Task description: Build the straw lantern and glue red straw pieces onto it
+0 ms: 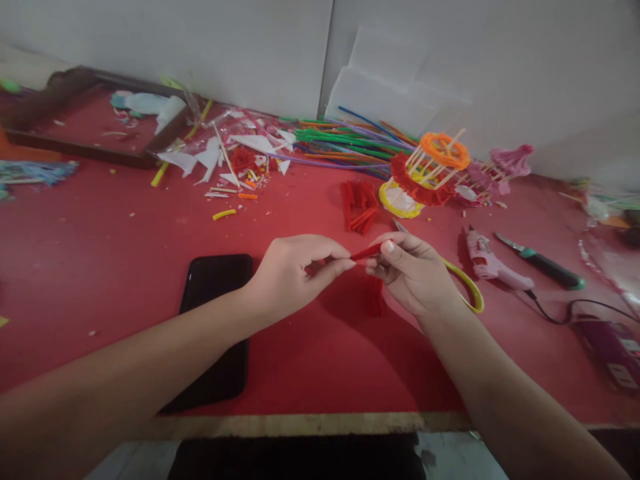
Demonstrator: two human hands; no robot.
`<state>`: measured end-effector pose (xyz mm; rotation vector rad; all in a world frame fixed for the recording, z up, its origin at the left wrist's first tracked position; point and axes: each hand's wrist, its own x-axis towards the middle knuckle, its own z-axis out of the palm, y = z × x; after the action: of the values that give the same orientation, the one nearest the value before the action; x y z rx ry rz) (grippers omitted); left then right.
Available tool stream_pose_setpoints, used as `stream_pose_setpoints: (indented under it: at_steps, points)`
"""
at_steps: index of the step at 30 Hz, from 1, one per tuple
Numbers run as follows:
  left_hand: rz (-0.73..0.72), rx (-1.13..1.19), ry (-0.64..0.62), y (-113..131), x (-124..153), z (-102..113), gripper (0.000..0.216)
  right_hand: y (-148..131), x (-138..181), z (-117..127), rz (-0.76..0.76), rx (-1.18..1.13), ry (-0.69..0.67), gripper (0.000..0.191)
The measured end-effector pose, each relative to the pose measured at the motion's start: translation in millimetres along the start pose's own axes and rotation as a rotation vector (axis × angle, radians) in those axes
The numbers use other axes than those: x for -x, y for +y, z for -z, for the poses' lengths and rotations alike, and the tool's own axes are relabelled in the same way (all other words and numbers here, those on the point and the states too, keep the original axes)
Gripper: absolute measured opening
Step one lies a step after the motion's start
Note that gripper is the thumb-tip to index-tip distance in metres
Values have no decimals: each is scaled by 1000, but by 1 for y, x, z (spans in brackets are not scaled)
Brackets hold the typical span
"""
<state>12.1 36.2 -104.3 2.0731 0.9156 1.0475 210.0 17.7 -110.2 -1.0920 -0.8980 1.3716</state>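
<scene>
Between my two hands stretches a short red pipe cleaner piece (367, 253), held above the table. My left hand (305, 267) pinches its left end between thumb and fingertips. Around its other end my right hand (413, 270) is closed, thumb on top. Under the right hand lie more red pieces (376, 297), partly hidden. Farther back is a small pile of cut red pipe cleaner pieces (360, 205). Yellow-handled scissors (470, 283) lie partly covered by my right hand. Behind them stands a stick-and-pipe-cleaner carousel model (430, 170) in orange, red and yellow.
A black phone (217, 280) lies by my left forearm. To the right are a pink glue gun (495, 263) with its cord, a cutter knife (545, 260) and a purple box (610, 350). Long pipe cleaners (345, 143), scraps (240, 160) and a brown tray (75, 143) line the back.
</scene>
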Motion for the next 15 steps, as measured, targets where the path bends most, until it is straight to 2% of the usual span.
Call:
stream_pose_setpoints:
  at_steps: [6, 9, 15]
  points:
    - [-109, -41, -10, 2, 1, 2, 16, -3, 1, 2, -74, -38, -89, 29]
    - [-106, -53, -24, -2, 1, 2, 18, -1, 1, 6, 8, 19, -64, 25]
    - [14, -34, -61, -7, 0, -1, 13, -4, 1, 10, 164, 330, -20, 18]
